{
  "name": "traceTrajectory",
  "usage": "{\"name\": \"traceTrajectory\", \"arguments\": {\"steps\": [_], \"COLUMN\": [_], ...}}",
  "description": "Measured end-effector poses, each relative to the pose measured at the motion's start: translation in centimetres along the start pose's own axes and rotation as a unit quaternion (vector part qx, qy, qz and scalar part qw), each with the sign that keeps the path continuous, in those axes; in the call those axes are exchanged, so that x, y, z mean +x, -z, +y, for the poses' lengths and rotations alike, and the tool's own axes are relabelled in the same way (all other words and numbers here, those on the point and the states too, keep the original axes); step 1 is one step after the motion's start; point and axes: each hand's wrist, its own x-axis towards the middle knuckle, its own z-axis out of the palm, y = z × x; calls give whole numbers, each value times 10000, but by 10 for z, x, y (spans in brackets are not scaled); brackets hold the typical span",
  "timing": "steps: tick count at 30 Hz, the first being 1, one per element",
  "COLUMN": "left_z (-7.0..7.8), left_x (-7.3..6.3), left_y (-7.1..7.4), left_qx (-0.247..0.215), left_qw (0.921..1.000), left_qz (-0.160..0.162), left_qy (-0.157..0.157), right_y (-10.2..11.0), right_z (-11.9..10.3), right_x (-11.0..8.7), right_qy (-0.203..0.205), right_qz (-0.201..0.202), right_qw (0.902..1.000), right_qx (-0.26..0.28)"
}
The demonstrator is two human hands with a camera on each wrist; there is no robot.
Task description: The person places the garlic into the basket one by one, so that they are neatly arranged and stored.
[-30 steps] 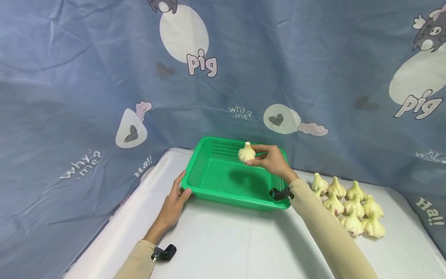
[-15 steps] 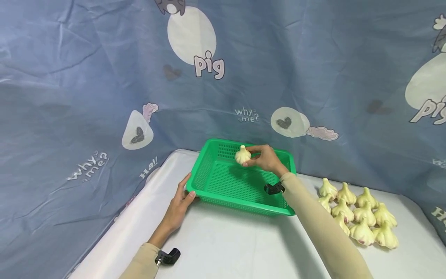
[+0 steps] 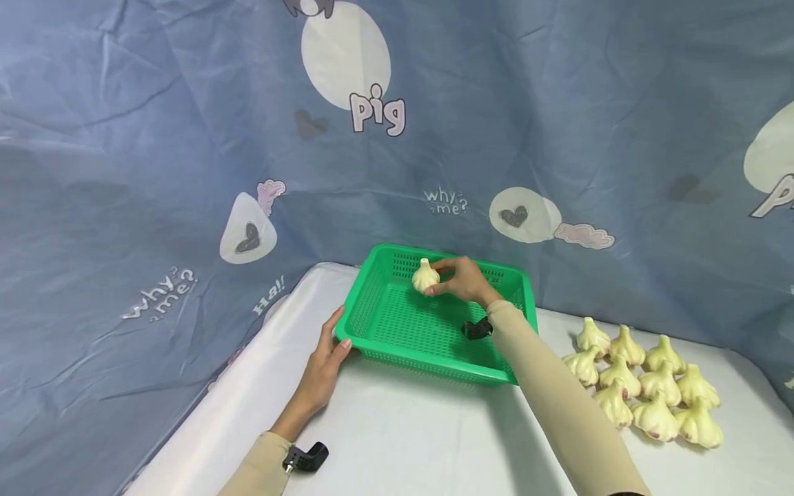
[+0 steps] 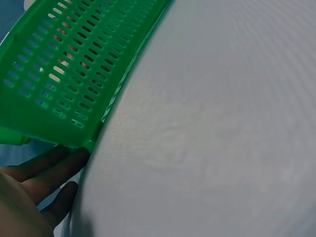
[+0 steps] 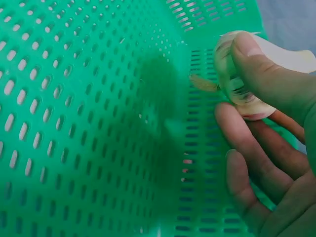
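Observation:
A pale garlic bulb with a short stalk is pinched between the thumb and fingers of my right hand. Held upright in the head view, it hangs over the back left part of a green plastic basket. The right wrist view shows the same garlic bulb near the slotted wall, with small roots pointing at the basket floor. My left hand grips the basket's front left corner, thumb at the front rim and fingers along the left side. In the left wrist view, fingers touch the basket's lower corner.
Several garlic bulbs stand close together on the white table, right of the basket. A blue printed cloth hangs behind the table and along its left side. Black wrist cameras sit on both wrists.
My right hand has carried the garlic bulb leftward over the basket. The left hand keeps its place at the corner. The head view has turned a little to the left.

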Motion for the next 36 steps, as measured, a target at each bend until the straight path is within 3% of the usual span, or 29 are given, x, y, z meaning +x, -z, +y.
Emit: {"name": "traceTrajectory", "arguments": {"steps": [10,21,32,36], "left_z": [-1,4,9,10], "left_x": [0,0,-1,-2], "left_y": [-1,-3,-4,-7], "left_qx": [40,27,32,-317], "left_qw": [10000,9999,10000,9994], "left_qz": [67,98,72,109], "left_qy": [-16,-3,57,119], "right_y": [-13,-25,-33,-37], "right_z": [-3,-6,-8,-9], "right_x": [12,21,26,30], "right_qy": [51,191,120,154], "right_qz": [-338,-699,-534,-538], "right_qw": [9990,9974,9983,9982], "right_qx": [275,68,-189,-200]}}
